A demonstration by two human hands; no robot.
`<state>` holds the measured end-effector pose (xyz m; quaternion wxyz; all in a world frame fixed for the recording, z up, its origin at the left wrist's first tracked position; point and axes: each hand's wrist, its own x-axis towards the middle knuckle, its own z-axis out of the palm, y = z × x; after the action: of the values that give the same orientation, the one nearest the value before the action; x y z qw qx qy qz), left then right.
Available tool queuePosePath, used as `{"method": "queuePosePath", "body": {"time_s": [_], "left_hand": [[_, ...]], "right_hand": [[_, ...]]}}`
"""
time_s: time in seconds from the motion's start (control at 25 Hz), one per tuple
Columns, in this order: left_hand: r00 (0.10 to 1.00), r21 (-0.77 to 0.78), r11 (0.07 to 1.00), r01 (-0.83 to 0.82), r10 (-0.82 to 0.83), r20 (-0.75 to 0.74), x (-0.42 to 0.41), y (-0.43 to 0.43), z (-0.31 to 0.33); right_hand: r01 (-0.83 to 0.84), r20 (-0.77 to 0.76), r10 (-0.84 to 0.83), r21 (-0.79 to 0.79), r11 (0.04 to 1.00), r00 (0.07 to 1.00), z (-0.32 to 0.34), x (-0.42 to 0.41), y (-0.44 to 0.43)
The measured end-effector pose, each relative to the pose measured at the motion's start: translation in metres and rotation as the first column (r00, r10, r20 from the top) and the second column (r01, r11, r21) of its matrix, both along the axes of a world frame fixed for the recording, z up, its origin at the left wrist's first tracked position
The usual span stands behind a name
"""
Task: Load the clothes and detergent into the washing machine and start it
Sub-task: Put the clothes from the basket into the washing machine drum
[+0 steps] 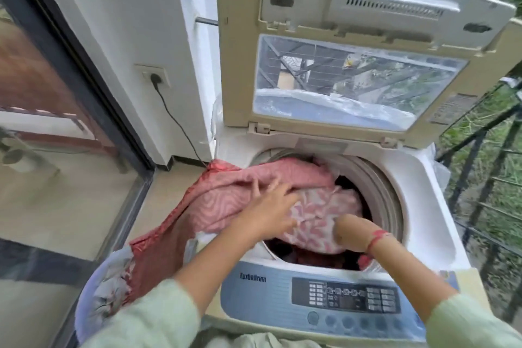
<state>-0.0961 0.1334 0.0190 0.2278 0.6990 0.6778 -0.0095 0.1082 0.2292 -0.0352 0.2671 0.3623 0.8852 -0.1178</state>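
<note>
A person in pale green sleeves (147, 319) leans over a top-loading washing machine (418, 206) on a balcony, its lid (240, 65) raised upright at the back and the drum (378, 192) open to view. A long pink patterned cloth (226, 198) runs on a diagonal from the laundry basket (84, 311) at lower left, up over the machine's left rim and into the drum, where its paler bunched end lies on top of darker clothes. The lower end trails down into the basket beside a floral fabric (110, 291). The left hand (271, 206) reaches in from the lower left with the forearm angled up and to the right, palm down on the cloth at the drum's left edge. Its grip is apart, the fingers spread and nearly straight against the fabric. The right hand (350, 230) comes from the lower right, with a red thread (377, 237) around the wrist. It bends down into the drum with its fingers buried in the cloth, so I cannot tell how that grip stands. The control panel (347, 297) sits along the near edge of the machine between the two forearms. A cable (180, 127) drops from a wall socket (154, 76) on the white wall to the left, next to a glass door (56, 121). A dark railing (480, 178) and greenery stand to the right.
</note>
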Motion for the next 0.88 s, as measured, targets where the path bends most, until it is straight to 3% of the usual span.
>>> {"method": "queuePosePath", "body": {"time_s": [0.08, 0.12, 0.2, 0.24, 0.32, 0.4, 0.56, 0.64, 0.72, 0.8, 0.88], "left_hand": [[0.984, 0.251, 0.952, -0.177, 0.178, 0.019, -0.043, -0.048, -0.001], [0.957, 0.299, 0.915, -0.272, 0.289, -0.014, -0.073, -0.076, -0.005], [0.873, 0.181, 0.883, -0.434, 0.461, -0.158, -0.133, -0.124, -0.024], [0.844, 0.045, 0.87, -0.491, 0.488, -0.221, -0.157, -0.138, -0.038], [0.866, -0.126, 0.864, -0.487, 0.459, -0.196, -0.18, -0.143, -0.073], [0.903, -0.153, 0.89, -0.429, 0.426, -0.056, -0.18, -0.13, -0.102], [0.78, -0.1, 0.833, -0.544, 0.546, 0.307, -0.167, -0.107, -0.133], [0.704, 0.016, 0.803, -0.595, 0.512, 0.492, -0.164, -0.107, -0.121], [0.702, 0.258, 0.696, -0.67, 0.482, 0.525, -0.155, -0.104, -0.097], [0.8, 0.542, 0.597, -0.592, 0.356, 0.483, -0.122, -0.085, -0.056], [0.898, 0.709, 0.56, -0.43, 0.185, 0.399, -0.058, -0.05, -0.01]], "right_hand": [[0.118, -0.269, -0.129, -0.058, 0.991, 0.954, 0.009, -0.036, -0.015], [0.125, -0.471, -0.113, -0.006, 0.992, 0.875, 0.016, -0.061, -0.027], [0.018, -0.633, 0.02, 0.055, 0.998, 0.774, 0.035, -0.117, -0.055], [-0.031, -0.628, 0.053, 0.046, 0.998, 0.777, 0.042, -0.15, -0.068], [-0.041, -0.475, 0.04, 0.008, 0.999, 0.879, 0.034, -0.206, -0.09], [0.078, -0.334, -0.071, 0.009, 0.997, 0.94, 0.017, -0.242, -0.106], [0.176, -0.444, -0.067, 0.209, 0.962, 0.894, 0.008, -0.257, -0.125], [0.183, -0.618, -0.077, 0.109, 0.977, 0.782, 0.017, -0.234, -0.124], [0.256, -0.771, -0.178, -0.02, 0.966, 0.612, 0.042, -0.195, -0.111], [0.396, -0.877, -0.201, -0.013, 0.918, 0.437, 0.079, -0.142, -0.088], [0.547, -0.931, -0.109, 0.108, 0.83, 0.35, 0.118, -0.075, -0.058]]}}
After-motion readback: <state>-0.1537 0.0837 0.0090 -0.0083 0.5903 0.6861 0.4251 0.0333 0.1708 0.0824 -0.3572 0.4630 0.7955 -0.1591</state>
